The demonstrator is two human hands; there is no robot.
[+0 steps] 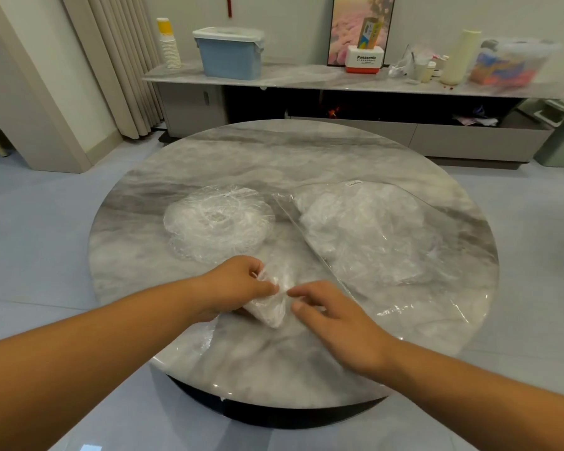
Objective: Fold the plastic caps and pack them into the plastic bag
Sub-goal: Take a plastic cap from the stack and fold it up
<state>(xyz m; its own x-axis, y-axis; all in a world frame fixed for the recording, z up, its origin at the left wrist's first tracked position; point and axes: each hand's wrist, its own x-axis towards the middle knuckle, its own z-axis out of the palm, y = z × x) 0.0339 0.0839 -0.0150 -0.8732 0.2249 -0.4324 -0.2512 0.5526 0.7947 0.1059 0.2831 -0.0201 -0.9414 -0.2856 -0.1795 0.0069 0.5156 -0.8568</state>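
1. Several unfolded caps [215,222] wait at left on the table [274,151].
2. My left hand [238,284] pinches the half-folded cap [269,307]; a slack grip could let it spring open.
3. My right hand [332,320], fingers loose, touches it.
4. The plastic bag [372,236] lies at right; its flat mouth may snag.

body: person | left grip [238,284]: bare hand, bare forearm | right grip [336,323]: bare hand, bare forearm
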